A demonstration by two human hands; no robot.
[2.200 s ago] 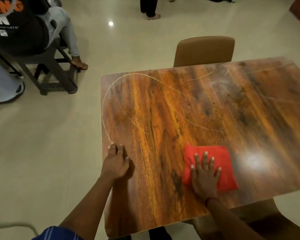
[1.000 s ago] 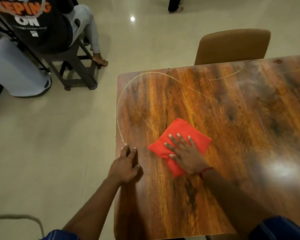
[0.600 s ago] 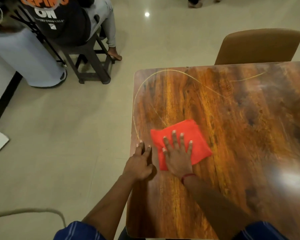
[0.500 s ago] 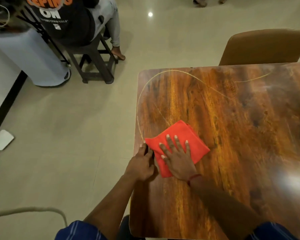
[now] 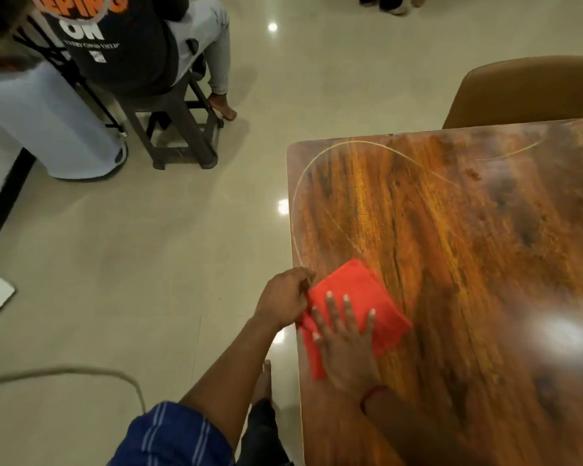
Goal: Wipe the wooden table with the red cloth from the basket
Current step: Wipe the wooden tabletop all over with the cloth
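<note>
Right hand [image 5: 345,344] flat on red cloth [image 5: 357,294] — at wooden table [image 5: 468,264] edge; left hand [image 5: 285,295] beside.

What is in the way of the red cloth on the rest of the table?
Nothing visible. The right hand lies flat on the red cloth at the wooden table's near left edge, the left hand beside it. The tabletop beyond shows only faint curved marks, no objects.

This looks like a shared indoor hall or common room, not a kitchen or workshop. A glossy tiled floor [image 5: 148,230] mirrors ceiling lights, a polished wooden bench [image 5: 468,264] stands with a tan padded chair [image 5: 525,92] at it, and another person [image 5: 128,45] sits on a dark stool [image 5: 175,129] nearby.
</note>
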